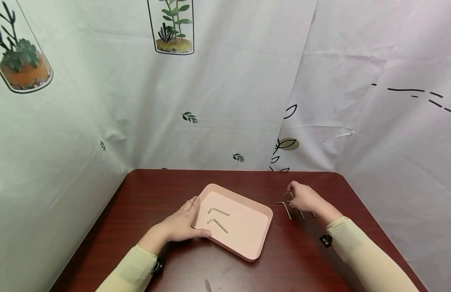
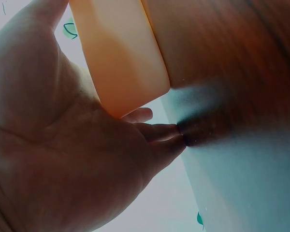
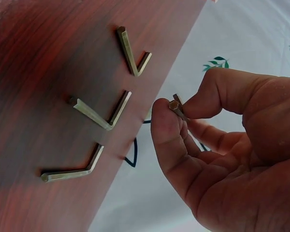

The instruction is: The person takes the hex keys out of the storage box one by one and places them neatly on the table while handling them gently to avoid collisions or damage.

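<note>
A pink tray (image 1: 243,227) lies at an angle on the table, with two L-shaped hex keys (image 1: 219,225) in its left part. My left hand (image 1: 181,223) rests against the tray's left corner, fingers straight along the outer wall and thumb on the front rim. Beyond the tray's right side, my right hand (image 1: 306,198) pinches a hex key (image 3: 176,107) between thumb and index finger, its hexagonal end facing the camera. Three more hex keys (image 3: 96,116) lie in a row on the table near that hand; in the head view the hand partly covers them.
The dark red wooden table (image 1: 163,186) has rounded back corners. White curtains (image 1: 225,89) printed with plants surround it at the back and both sides. A dark mark (image 1: 208,285) shows at the near edge of the head view.
</note>
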A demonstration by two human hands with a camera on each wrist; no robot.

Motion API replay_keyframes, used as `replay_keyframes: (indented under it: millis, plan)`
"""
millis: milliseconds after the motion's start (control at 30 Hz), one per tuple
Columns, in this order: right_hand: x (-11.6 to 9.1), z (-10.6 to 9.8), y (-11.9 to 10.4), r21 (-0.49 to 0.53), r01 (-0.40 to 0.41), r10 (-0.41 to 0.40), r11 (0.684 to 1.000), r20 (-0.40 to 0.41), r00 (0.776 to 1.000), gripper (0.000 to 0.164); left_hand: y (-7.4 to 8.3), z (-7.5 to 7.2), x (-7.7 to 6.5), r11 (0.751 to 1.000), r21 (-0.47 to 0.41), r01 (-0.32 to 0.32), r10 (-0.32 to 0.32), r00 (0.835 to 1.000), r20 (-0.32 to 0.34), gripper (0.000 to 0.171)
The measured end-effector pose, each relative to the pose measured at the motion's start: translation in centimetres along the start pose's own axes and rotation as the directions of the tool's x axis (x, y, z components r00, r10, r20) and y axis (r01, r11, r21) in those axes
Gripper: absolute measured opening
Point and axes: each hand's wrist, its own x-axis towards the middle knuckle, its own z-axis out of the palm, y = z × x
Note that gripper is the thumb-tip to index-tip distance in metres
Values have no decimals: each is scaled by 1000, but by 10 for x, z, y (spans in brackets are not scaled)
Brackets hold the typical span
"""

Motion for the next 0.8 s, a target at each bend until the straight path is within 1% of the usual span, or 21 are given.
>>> replay_keyframes:
  millis: [267, 533, 800]
  plan:
    - [-2, -1, 7, 3, -5, 5, 1000, 5, 1000, 44, 0, 0, 0, 1000, 2, -1, 1, 1000, -1, 137]
    - [-4, 0, 15, 7, 7, -7, 1000, -18, 1000, 43, 1, 0, 0, 1000, 1, -2, 2, 1000, 1, 137]
    - [-6, 0, 23, 9, -8, 8, 1000, -21, 1000, 42, 0, 0, 0, 1000, 10, -4, 4, 1000, -4, 137]
